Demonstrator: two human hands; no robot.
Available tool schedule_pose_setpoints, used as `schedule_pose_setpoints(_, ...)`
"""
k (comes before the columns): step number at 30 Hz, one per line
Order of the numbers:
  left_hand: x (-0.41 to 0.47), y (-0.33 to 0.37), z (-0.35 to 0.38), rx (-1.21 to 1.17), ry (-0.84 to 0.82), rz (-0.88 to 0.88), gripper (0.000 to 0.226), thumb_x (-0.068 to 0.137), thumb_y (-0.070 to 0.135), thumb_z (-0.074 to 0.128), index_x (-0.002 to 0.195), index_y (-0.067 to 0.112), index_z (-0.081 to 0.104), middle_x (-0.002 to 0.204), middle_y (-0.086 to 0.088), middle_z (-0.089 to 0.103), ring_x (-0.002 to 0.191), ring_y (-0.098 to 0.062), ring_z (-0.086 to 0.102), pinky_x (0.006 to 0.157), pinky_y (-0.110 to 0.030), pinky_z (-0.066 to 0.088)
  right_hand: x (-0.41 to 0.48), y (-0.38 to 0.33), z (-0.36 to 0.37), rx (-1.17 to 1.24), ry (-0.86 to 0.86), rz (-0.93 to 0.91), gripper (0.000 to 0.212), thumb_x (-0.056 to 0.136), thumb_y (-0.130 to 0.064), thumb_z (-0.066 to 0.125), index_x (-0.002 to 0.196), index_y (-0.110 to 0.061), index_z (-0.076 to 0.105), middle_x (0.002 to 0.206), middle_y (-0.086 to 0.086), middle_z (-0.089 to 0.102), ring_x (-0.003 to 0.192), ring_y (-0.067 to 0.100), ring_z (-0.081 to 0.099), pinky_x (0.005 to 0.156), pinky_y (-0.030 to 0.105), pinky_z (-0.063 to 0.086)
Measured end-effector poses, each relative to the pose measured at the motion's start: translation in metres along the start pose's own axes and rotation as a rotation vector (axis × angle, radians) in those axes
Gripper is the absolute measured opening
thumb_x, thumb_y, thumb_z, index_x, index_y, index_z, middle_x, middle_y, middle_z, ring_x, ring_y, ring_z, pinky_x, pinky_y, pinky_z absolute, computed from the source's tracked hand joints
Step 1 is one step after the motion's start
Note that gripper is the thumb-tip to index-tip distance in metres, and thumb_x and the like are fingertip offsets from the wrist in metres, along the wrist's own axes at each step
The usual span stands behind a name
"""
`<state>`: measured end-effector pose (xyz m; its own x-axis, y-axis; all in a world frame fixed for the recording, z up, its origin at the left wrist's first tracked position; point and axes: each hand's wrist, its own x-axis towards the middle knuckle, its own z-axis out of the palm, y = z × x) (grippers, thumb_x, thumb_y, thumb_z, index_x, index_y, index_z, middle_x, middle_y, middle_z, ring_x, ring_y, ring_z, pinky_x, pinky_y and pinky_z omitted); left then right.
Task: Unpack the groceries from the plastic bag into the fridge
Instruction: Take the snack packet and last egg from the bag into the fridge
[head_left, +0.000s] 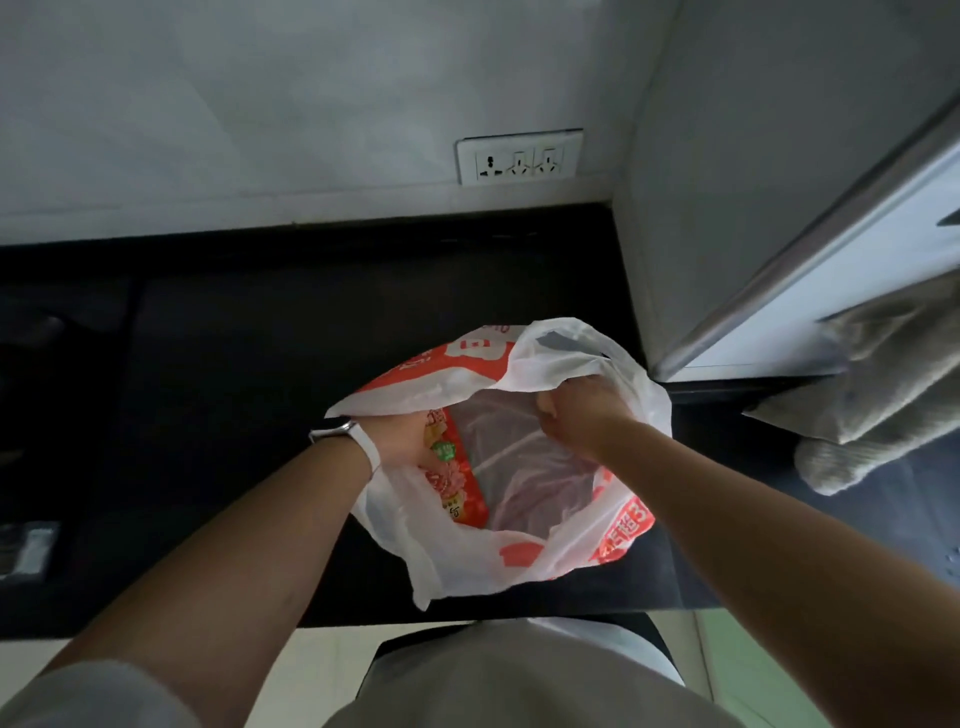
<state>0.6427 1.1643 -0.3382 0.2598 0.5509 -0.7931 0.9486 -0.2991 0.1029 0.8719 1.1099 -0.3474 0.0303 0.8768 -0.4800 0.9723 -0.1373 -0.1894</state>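
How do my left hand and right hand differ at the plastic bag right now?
The left hand reaches inside the white and orange plastic bag, onto a red printed snack packet; the right hand is clenched on the bag's upper edge, holding it open. The left wrist wears a white-strapped watch; the right wrist is bare. Both work at the bag's mouth.
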Motion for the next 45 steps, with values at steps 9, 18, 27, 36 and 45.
schedule_pose_setpoints(9, -0.008, 0.010, -0.008, 0.106, -0.016, 0.170, 0.022, 0.084, 0.048, 0.073, 0.094, 0.031, 0.063, 0.092, 0.008, 0.067, 0.081, -0.012, 0.064, 0.074, -0.028, 0.055, -0.008, 0.001, 0.011, 0.076, -0.090, -0.027, 0.065, 0.086, -0.032, 0.065, 0.140, -0.011, 0.035, 0.135, 0.015, 0.045, 0.120, 0.033, 0.048, 0.092, 0.037, 0.044)
schedule_pose_setpoints(18, -0.018, 0.021, 0.002, -0.048, -0.162, 0.268, 0.018, 0.094, 0.034, 0.062, 0.102, 0.018, 0.064, 0.102, -0.005, 0.069, 0.094, -0.025, 0.068, 0.084, -0.037, 0.057, -0.034, -0.001, 0.019, 0.139, -0.091, -0.017, 0.058, 0.087, -0.031, 0.060, 0.138, -0.015, 0.037, 0.133, 0.012, 0.046, 0.115, 0.035, 0.053, 0.089, 0.040, 0.046)
schedule_pose_setpoints(27, -0.032, 0.010, 0.009, -0.846, -0.379, 0.182, 0.041, 0.093, 0.006, 0.060, 0.132, 0.017, 0.058, 0.127, -0.013, 0.063, 0.116, -0.027, 0.064, 0.102, -0.045, 0.053, -0.053, -0.010, 0.025, 0.166, -0.066, 0.016, 0.052, 0.090, -0.034, 0.059, 0.136, -0.018, 0.041, 0.126, 0.007, 0.050, 0.106, 0.028, 0.057, 0.085, 0.039, 0.051)
schedule_pose_setpoints(36, -0.062, 0.008, 0.067, -0.983, -0.243, 0.097, 0.041, 0.080, 0.022, 0.084, 0.117, 0.031, 0.068, 0.109, 0.002, 0.075, 0.106, -0.021, 0.067, 0.103, -0.045, 0.049, -0.061, -0.013, 0.028, 0.181, -0.055, 0.015, 0.057, 0.093, -0.033, 0.060, 0.145, -0.024, 0.037, 0.134, 0.003, 0.052, 0.105, 0.023, 0.060, 0.090, 0.033, 0.051)
schedule_pose_setpoints(45, -0.064, 0.022, 0.064, -0.723, -0.015, 0.216, 0.034, 0.086, 0.030, 0.078, 0.114, 0.041, 0.062, 0.122, 0.011, 0.067, 0.119, -0.013, 0.060, 0.111, -0.043, 0.043, -0.072, -0.006, 0.010, 0.240, -0.006, 0.036, 0.048, 0.088, -0.036, 0.065, 0.130, -0.022, 0.049, 0.118, -0.001, 0.053, 0.106, 0.018, 0.053, 0.092, 0.032, 0.047)
